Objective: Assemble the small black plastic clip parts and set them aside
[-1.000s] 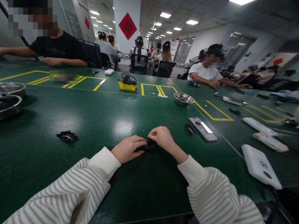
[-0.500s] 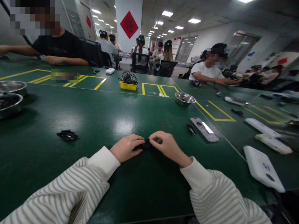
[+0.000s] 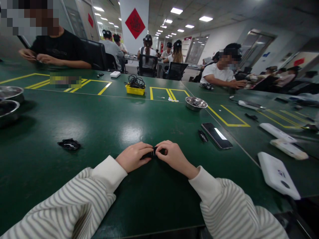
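Between my hands, low over the green table (image 3: pixel 99 116), is a small black object (image 3: pixel 153 153) with thin pale marks; its kind is too small to make out. My left hand (image 3: pixel 134 156) grips its left side between thumb and fingers. At its right end, my right hand (image 3: pixel 171 154) pinches with thumb and forefinger curled into a ring. Fingers cover most of the object. Off to the left lies a crumpled shiny black bundle (image 3: pixel 69 144). A smaller black wrapped piece (image 3: pixel 203 135) rests to the right, beside a phone (image 3: pixel 216 135).
Metal bowls stand at the left edge (image 3: pixel 10 114) and further back (image 3: pixel 196 104). A yellow box (image 3: pixel 135 90) holds black cables. White devices, one a power bank-like block (image 3: pixel 277 174), lie along the right. Co-workers sit across the table, one in black (image 3: pixel 59 49), one in white (image 3: pixel 219 73).
My right hand has shifted slightly left, closer to my left hand, covering more of the black object's right end. The whole view has shifted slightly. The co-worker in black has drawn both hands together.
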`<state>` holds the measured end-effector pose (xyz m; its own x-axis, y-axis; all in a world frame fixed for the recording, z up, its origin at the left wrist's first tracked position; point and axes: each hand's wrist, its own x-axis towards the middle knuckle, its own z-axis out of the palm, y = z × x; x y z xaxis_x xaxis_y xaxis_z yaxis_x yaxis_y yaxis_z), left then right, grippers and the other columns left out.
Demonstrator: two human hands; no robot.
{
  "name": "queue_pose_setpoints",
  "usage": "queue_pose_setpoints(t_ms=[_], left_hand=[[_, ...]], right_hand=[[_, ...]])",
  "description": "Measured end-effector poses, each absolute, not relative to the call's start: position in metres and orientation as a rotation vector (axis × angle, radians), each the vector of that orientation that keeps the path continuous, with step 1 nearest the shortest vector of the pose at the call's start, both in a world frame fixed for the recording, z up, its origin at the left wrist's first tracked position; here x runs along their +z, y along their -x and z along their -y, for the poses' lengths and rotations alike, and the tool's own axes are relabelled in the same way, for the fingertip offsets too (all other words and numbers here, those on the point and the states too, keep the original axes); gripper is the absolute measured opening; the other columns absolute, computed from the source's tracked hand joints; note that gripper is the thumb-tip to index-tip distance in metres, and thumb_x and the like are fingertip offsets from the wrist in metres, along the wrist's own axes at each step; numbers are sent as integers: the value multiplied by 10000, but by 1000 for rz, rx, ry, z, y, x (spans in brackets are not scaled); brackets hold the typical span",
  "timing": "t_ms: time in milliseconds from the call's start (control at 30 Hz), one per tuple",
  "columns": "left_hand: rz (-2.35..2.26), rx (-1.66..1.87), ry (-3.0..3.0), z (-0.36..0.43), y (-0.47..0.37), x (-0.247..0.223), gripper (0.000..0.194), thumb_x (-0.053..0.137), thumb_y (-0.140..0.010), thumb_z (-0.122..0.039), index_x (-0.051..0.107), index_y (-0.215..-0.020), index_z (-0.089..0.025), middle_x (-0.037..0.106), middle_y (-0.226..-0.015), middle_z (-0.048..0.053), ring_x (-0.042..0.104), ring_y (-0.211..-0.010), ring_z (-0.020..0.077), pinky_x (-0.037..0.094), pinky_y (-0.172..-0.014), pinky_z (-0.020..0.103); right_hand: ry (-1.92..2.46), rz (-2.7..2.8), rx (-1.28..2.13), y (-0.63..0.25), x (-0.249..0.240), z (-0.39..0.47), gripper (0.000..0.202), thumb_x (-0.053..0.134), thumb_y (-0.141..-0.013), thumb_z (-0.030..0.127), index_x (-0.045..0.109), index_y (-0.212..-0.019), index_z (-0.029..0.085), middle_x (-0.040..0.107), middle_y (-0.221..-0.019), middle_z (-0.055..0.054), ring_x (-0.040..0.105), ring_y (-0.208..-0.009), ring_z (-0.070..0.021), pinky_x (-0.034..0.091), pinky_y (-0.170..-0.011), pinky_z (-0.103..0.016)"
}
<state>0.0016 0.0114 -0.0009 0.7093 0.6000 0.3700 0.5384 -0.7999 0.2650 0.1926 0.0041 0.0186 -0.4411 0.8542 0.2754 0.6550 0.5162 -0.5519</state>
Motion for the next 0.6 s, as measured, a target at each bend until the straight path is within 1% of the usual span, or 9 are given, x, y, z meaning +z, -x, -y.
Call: queue_pose_setpoints(t_ms=[233, 367, 467, 600], left_hand=[[-978, 653, -2810, -10, -2, 0, 256, 497, -790, -224, 555, -1031, -160, 587, -1068, 70, 555, -946, 191, 481, -800, 324], [-993, 663, -2823, -10, -1, -2, 261, 490, -799, -237, 550, -1044, -172, 585, -1088, 61, 564, -946, 185, 487, -797, 320], [-986, 672, -2840, -11, 0, -3, 263, 492, -800, -243, 549, -1047, -174, 591, -1082, 61, 577, -929, 179, 495, -782, 308], [-971, 675, -2858, -12, -1, -4, 258, 483, -807, -247, 553, -1045, -179, 587, -1092, 60, 580, -932, 175, 494, -784, 300]], right_hand=[[1238, 2280, 304, -189, 21, 4, 109, 542, -739, 173, 650, -737, 185, 652, -887, -31, 597, -799, -144, 448, -747, -261], [1209, 2319, 292, -193, 22, 5, 115, 552, -743, 206, 657, -786, 189, 649, -927, -36, 604, -826, -147, 465, -765, -261], [1168, 2359, 289, -196, 23, 5, 131, 594, -712, 232, 653, -820, 188, 636, -975, -42, 611, -818, -150, 483, -753, -260], [1140, 2383, 248, -198, 20, 5, 122, 587, -716, 199, 649, -819, 182, 623, -1013, -46, 621, -783, -142, 501, -721, -245]])
